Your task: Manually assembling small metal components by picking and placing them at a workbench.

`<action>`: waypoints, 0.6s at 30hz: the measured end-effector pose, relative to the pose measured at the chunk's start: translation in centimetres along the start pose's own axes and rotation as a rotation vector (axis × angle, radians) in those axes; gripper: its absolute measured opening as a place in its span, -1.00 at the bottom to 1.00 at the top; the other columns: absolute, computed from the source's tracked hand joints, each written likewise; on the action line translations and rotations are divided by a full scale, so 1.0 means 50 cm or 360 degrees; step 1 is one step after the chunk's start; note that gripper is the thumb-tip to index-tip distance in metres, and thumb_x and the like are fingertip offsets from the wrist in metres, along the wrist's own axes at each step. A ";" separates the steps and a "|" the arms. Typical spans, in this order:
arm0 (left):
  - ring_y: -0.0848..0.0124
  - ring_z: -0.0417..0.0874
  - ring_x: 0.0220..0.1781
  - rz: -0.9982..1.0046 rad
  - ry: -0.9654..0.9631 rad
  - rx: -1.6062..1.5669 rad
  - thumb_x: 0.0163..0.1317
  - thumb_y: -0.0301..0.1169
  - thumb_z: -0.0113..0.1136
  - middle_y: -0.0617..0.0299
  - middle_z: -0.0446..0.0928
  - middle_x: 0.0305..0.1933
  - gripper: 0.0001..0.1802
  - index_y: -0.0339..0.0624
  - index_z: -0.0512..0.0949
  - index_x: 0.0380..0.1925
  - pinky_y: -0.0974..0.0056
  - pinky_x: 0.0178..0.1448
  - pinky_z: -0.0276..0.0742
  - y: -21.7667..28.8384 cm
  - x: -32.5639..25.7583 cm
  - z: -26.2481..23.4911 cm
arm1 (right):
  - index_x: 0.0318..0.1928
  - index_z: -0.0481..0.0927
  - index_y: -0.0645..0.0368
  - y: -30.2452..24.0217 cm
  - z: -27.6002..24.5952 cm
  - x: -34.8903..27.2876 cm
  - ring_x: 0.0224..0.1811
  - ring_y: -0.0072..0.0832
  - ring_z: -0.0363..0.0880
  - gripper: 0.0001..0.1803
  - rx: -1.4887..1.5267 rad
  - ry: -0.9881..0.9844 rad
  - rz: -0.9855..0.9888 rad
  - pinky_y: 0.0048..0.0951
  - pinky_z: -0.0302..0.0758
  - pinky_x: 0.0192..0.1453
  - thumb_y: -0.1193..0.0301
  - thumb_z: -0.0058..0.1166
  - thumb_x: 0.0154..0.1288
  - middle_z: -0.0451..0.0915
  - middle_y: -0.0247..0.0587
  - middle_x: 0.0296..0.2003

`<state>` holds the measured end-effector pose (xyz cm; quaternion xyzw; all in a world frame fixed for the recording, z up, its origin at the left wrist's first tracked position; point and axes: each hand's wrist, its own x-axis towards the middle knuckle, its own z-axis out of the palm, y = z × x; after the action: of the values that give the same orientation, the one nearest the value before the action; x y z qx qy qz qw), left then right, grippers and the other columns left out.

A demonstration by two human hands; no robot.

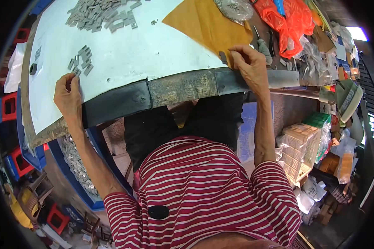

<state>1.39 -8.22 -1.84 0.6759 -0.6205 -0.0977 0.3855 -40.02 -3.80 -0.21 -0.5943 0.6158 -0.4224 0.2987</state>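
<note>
My left hand (69, 98) is at the left of the white-covered table, fingers bent together at the near end of a small group of grey rectangular pieces (86, 56). Whether a piece sits between those fingertips is hidden. Over the near corner of a brownish-yellow sheet (203, 27), my right hand (251, 65) has thumb and forefinger closed together. Beside its fingertips lies a small dark piece (223, 57); what the pinch holds, if anything, is too small to tell. A large heap of similar grey pieces (99, 14) covers the far left of the table.
A clear bag of small parts (236, 9), a red plastic bag (291, 25) and pliers (271, 41) crowd the right side. Dark metal strips (116, 101) line the table's near edge. Below left stands a blue bin (97, 205) of metal pieces; a crate (299, 149) stands lower right.
</note>
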 end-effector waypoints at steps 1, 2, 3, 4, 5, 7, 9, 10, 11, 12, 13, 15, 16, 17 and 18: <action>0.51 0.46 -0.37 0.0007 0.0039 0.0002 0.11 -0.48 0.13 0.23 0.53 -0.37 -0.83 -0.32 0.54 -0.30 0.45 -0.23 0.39 0.006 -0.004 0.000 | -0.32 0.53 0.32 0.003 0.001 0.004 -0.61 -0.61 0.40 -0.88 0.0000 0.0002 0.0003 -0.56 0.34 -0.52 0.51 0.02 0.16 0.49 -0.30 -0.58; 0.52 0.44 -0.38 0.0013 0.0080 0.0005 0.11 -0.49 0.13 0.23 0.52 -0.37 -0.84 -0.31 0.54 -0.30 0.45 -0.24 0.38 0.011 -0.008 -0.001 | -0.33 0.53 0.29 0.007 0.002 0.011 -0.58 -0.51 0.42 -0.91 -0.0220 -0.0024 -0.0201 -0.53 0.35 -0.49 0.53 0.02 0.13 0.48 -0.25 -0.55; 0.52 0.44 -0.38 0.0012 0.0079 0.0006 0.11 -0.49 0.13 0.23 0.52 -0.37 -0.84 -0.31 0.54 -0.30 0.45 -0.24 0.38 0.015 -0.012 -0.001 | -0.34 0.53 0.25 0.008 0.003 0.015 -0.55 -0.42 0.45 -0.92 -0.0440 -0.0049 -0.0406 -0.50 0.37 -0.47 0.55 0.03 0.11 0.47 -0.21 -0.52; 0.53 0.42 -0.38 0.0040 0.0120 -0.0040 0.11 -0.50 0.12 0.24 0.51 -0.36 -0.84 -0.30 0.54 -0.29 0.46 -0.26 0.37 0.019 -0.015 -0.001 | -0.34 0.53 0.25 0.005 0.003 0.017 -0.55 -0.42 0.45 -0.92 -0.0439 -0.0050 -0.0406 -0.50 0.37 -0.47 0.55 0.03 0.11 0.47 -0.21 -0.52; 0.55 0.41 -0.39 0.0063 0.0164 -0.0080 0.11 -0.52 0.11 0.25 0.51 -0.36 -0.84 -0.30 0.55 -0.28 0.46 -0.28 0.35 0.023 -0.020 -0.003 | -0.34 0.52 0.23 -0.002 0.005 0.019 -0.51 -0.33 0.46 -0.91 -0.0537 -0.0091 -0.0463 -0.45 0.38 -0.44 0.56 0.02 0.09 0.45 -0.16 -0.49; 0.56 0.39 -0.40 0.0098 0.0184 -0.0078 0.11 -0.53 0.10 0.27 0.50 -0.36 -0.84 -0.29 0.55 -0.28 0.46 -0.29 0.34 0.040 -0.027 -0.006 | -0.35 0.51 0.22 -0.014 0.009 0.023 -0.47 -0.24 0.47 -0.91 -0.0626 -0.0137 -0.0527 -0.41 0.39 -0.42 0.57 0.02 0.07 0.43 -0.11 -0.46; 0.57 0.38 -0.41 0.0159 0.0196 -0.0074 0.10 -0.56 0.08 0.29 0.49 -0.36 -0.83 -0.27 0.55 -0.27 0.47 -0.32 0.33 0.068 -0.035 -0.007 | -0.34 0.48 0.23 -0.018 0.012 0.024 -0.45 -0.17 0.48 -0.91 -0.0715 -0.0171 -0.0622 -0.33 0.40 -0.40 0.58 0.02 0.08 0.41 -0.08 -0.44; 0.56 0.38 -0.41 0.0164 0.0165 -0.0137 0.10 -0.58 0.08 0.28 0.49 -0.36 -0.83 -0.27 0.54 -0.27 0.47 -0.32 0.33 0.076 -0.038 -0.004 | -0.34 0.48 0.23 -0.016 0.011 0.024 -0.45 -0.17 0.48 -0.91 -0.0702 -0.0176 -0.0634 -0.33 0.40 -0.40 0.58 0.02 0.08 0.41 -0.08 -0.44; 0.56 0.37 -0.42 0.0178 0.0135 -0.0203 0.10 -0.59 0.07 0.28 0.49 -0.36 -0.82 -0.27 0.54 -0.27 0.47 -0.32 0.33 0.085 -0.036 0.003 | -0.34 0.47 0.24 -0.012 0.005 0.023 -0.43 -0.14 0.48 -0.91 -0.0809 -0.0165 -0.0716 -0.30 0.40 -0.40 0.57 0.02 0.08 0.42 -0.08 -0.43; 0.53 0.42 -0.40 0.0210 0.0100 -0.0226 0.08 -0.62 0.06 0.25 0.49 -0.36 -0.82 -0.27 0.53 -0.28 0.45 -0.30 0.36 0.093 -0.039 0.005 | -0.34 0.46 0.24 -0.009 0.014 0.029 -0.41 -0.11 0.48 -0.91 -0.0893 -0.0173 -0.0815 -0.27 0.41 -0.40 0.57 0.02 0.08 0.42 -0.07 -0.41; 0.48 0.48 -0.36 0.0279 0.0077 -0.0255 0.07 -0.62 0.06 0.21 0.49 -0.37 -0.83 -0.27 0.52 -0.30 0.43 -0.28 0.38 0.098 -0.039 0.012 | -0.37 0.44 0.24 -0.009 0.018 0.030 -0.42 -0.09 0.47 -0.93 -0.0977 -0.0192 -0.0833 -0.23 0.40 -0.42 0.56 0.02 0.09 0.41 -0.06 -0.42; 0.42 0.52 -0.36 0.0334 0.0018 -0.0277 0.05 -0.64 0.06 0.15 0.50 -0.38 -0.85 -0.29 0.52 -0.34 0.40 -0.28 0.41 0.137 -0.034 0.020 | -0.37 0.42 0.23 -0.015 0.013 0.032 -0.45 -0.09 0.46 -0.94 -0.1086 -0.0253 -0.0892 -0.21 0.40 -0.42 0.56 -0.01 0.09 0.38 -0.06 -0.44; 0.38 0.52 -0.39 0.0383 -0.0003 -0.0286 0.04 -0.65 0.06 0.12 0.51 -0.38 -0.86 -0.31 0.51 -0.36 0.39 -0.31 0.41 0.142 -0.029 0.032 | -0.39 0.39 0.24 -0.018 0.012 0.031 -0.47 -0.09 0.44 -0.95 -0.1139 -0.0280 -0.0928 -0.19 0.40 -0.43 0.57 -0.04 0.09 0.35 -0.04 -0.46; 0.36 0.52 -0.42 0.0416 -0.0027 -0.0286 0.03 -0.65 0.06 0.11 0.50 -0.38 -0.87 -0.32 0.51 -0.37 0.38 -0.33 0.42 0.150 -0.024 0.037 | -0.40 0.38 0.25 -0.020 0.010 0.030 -0.47 -0.09 0.45 -0.94 -0.1189 -0.0319 -0.0947 -0.20 0.40 -0.43 0.58 -0.04 0.08 0.34 -0.03 -0.46; 0.34 0.52 -0.44 0.0447 -0.0053 -0.0289 0.03 -0.66 0.06 0.09 0.50 -0.39 -0.87 -0.32 0.50 -0.38 0.38 -0.35 0.42 0.158 -0.019 0.042 | -0.40 0.37 0.26 -0.021 0.010 0.030 -0.47 -0.09 0.45 -0.94 -0.1243 -0.0357 -0.0965 -0.20 0.41 -0.44 0.59 -0.05 0.07 0.33 -0.02 -0.45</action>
<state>-6.10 -7.67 1.49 0.5430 -0.7038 -0.1098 0.4446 -39.24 -5.28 0.67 -0.8554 0.4917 -0.1620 -0.0177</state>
